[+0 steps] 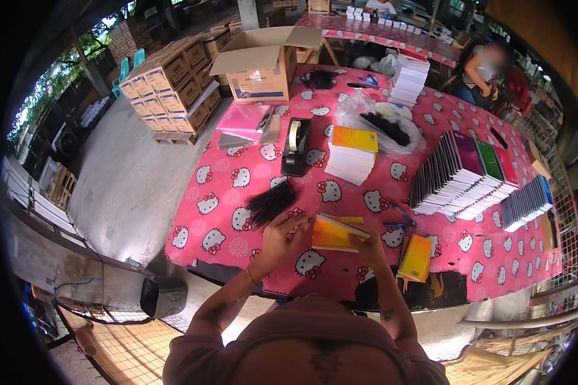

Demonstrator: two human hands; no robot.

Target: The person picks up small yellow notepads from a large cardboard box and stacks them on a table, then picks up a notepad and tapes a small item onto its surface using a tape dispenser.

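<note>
A small yellow-orange notebook (332,235) lies at the table's near edge, a row of holes along its lower side. My right hand (368,248) grips its right end, thumb on top. Just left of it, my left hand (281,239) is closed in a pinch; whatever the fingertips hold is too small to make out. Beyond the left hand is a bunch of black spiral binding coils (271,203). To the right lie more yellow notebooks (415,258), spiral-bound, and blue-handled pliers (398,224). A stack of orange-covered notebooks (352,154) stands farther back.
A black tape dispenser (295,147) stands behind the coils, near pink covers (244,120). Bound notebooks (459,176) are piled at right. A plastic bag (379,122) holds black coils. An open carton (260,70) sits at the far left; another person (485,74) is beyond the table.
</note>
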